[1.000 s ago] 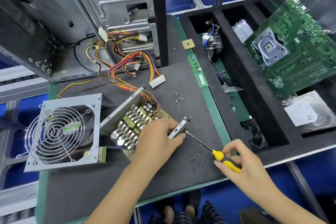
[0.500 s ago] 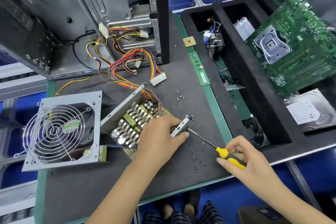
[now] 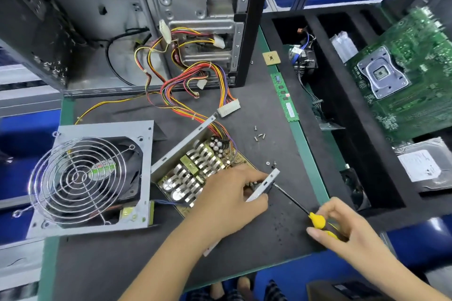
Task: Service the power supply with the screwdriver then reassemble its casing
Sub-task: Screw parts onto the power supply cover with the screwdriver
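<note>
The hard metal box (image 3: 195, 173) is held at its edge by the left hand (image 3: 230, 200), while the thin screwdriver (image 3: 303, 210) is pinched by the right hand (image 3: 342, 227).

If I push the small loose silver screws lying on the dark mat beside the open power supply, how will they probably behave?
The small silver screws look light, so a slight push would probably scatter them. Their round shafts suggest they may roll in short arcs. The dark foam-like mat seems soft and matte, so it likely stops them quickly. They lie apart from the yellow-handled screwdriver.
</note>
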{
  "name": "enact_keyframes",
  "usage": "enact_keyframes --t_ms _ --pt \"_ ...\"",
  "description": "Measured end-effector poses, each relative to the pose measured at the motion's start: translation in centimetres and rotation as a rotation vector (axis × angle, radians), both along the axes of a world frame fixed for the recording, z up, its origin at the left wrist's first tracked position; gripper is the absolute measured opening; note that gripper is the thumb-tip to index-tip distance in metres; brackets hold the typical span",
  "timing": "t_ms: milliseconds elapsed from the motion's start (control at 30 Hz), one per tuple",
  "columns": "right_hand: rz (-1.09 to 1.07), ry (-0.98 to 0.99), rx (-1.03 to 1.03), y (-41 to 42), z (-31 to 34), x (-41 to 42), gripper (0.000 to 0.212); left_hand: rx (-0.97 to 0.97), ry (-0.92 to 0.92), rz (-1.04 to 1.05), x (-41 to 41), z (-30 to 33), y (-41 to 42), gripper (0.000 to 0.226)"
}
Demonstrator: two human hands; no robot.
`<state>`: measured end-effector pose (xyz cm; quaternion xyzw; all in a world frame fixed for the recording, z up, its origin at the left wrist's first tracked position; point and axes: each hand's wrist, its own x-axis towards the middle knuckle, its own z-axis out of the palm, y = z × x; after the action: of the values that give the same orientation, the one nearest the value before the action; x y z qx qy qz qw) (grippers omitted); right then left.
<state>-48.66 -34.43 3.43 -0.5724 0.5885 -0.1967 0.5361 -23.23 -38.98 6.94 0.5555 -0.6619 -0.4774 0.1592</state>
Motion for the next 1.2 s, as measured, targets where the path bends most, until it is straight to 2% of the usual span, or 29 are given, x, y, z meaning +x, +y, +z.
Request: enact_keyframes --t_ms 100,233,367,600,733,967,1200 --pt "-0.044 0.013 0.024 0.1 0.2 0.1 0.023 0.003 0.02 -0.019 0.3 -0.3 0.0 0.026" --pt "0.044 0.025 0.059 -0.1 0.2 0.5 0.023 0.089 0.076 -0.056 1.1 -0.7 -0.6 0.055" --pt "0.068 0.087 0.034 -0.5 0.7 0.6 0.027 0.166 0.133 -0.092 1.5 -0.9 -1.0 0.069" --pt "0.063 0.117 0.028 -0.3 1.0 1.4 0.026 0.082 0.053 -0.152 1.6 -1.0 -0.7 0.064" --pt "0.045 0.15 -0.003 -0.2 0.9 1.9 0.024 0.068 0.067 -0.187 1.8 -1.2 -1.1 0.066" --pt "0.083 0.252 -0.037 0.1 0.4 1.6 0.024 0.151 0.13 -0.213 2.0 -0.9 -1.3 0.06" --pt "0.102 0.251 -0.041 -0.1 0.2 1.7 0.023 0.219 0.153 -0.223 2.2 -0.9 -1.4 0.072"
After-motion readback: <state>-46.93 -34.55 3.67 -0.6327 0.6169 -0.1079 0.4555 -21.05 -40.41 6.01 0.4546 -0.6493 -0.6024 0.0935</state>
